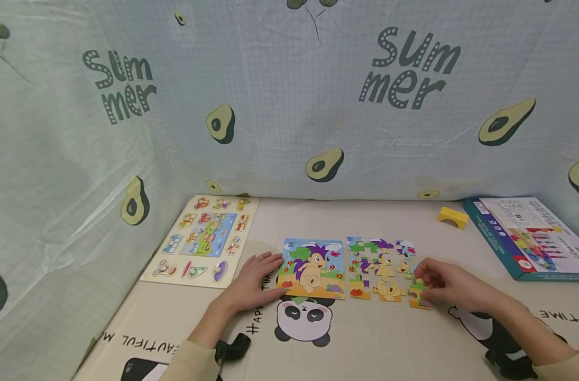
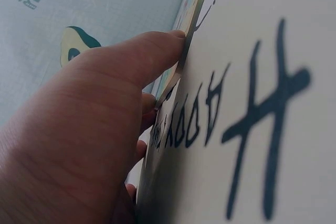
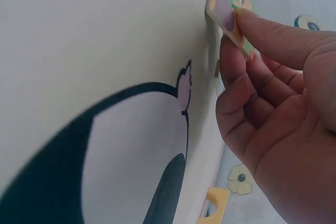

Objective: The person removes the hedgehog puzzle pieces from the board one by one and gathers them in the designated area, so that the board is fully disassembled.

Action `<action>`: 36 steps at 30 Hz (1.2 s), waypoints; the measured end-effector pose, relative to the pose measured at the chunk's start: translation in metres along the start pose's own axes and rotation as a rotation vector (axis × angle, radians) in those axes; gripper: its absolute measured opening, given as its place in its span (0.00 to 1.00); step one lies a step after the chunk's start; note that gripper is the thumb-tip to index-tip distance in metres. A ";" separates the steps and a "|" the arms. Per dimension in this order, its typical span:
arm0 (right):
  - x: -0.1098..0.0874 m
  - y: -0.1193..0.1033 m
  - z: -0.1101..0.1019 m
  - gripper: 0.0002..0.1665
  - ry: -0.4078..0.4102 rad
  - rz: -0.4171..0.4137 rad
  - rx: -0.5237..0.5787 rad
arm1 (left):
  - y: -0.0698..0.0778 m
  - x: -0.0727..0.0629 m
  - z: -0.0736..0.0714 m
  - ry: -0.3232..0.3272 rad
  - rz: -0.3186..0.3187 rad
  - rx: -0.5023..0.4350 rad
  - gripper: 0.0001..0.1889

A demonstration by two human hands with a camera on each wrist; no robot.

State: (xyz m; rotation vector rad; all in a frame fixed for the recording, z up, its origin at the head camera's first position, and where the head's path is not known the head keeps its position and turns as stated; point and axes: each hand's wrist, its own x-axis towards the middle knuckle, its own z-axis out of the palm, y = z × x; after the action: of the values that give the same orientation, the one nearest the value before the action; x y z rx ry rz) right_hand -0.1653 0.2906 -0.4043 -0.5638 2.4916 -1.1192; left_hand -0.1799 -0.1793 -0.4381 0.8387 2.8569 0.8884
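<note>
A square hedgehog picture puzzle (image 1: 313,270) lies flat on the table. My left hand (image 1: 251,283) rests at its left side, with the fingers extended and the thumb touching the edge; in the left wrist view the thumb (image 2: 152,51) lies against the puzzle's rim. Right of it sit several loose jigsaw pieces (image 1: 385,267) in rough rows, showing parts of a similar hedgehog. At their lower right corner my right hand (image 1: 453,286) pinches a jigsaw piece (image 3: 226,11) between thumb and fingers. The piece is tilted in the right wrist view.
A cream board (image 1: 151,270) with vehicle and toy pictures lies at the back left. At the back right are a yellow arch block (image 1: 453,217) and a flat teal-sided box (image 1: 520,238). A patterned cloth wall (image 1: 270,169) rises behind the table.
</note>
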 end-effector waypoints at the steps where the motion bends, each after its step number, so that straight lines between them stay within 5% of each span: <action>1: 0.000 0.000 0.001 0.21 0.006 -0.004 -0.019 | 0.000 0.000 0.000 0.000 0.000 -0.001 0.39; 17: -0.002 -0.002 0.007 0.26 0.074 -0.012 -0.237 | -0.002 0.000 0.001 0.001 0.003 0.004 0.39; 36: -0.005 -0.002 0.009 0.21 0.006 -0.024 -0.279 | -0.001 0.000 0.001 -0.001 -0.007 0.008 0.39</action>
State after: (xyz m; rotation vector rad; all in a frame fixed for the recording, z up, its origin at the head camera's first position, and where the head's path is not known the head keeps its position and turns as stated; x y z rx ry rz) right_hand -0.1561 0.2863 -0.4074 -0.6667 2.6717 -0.7852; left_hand -0.1806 -0.1793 -0.4395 0.8284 2.8632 0.8761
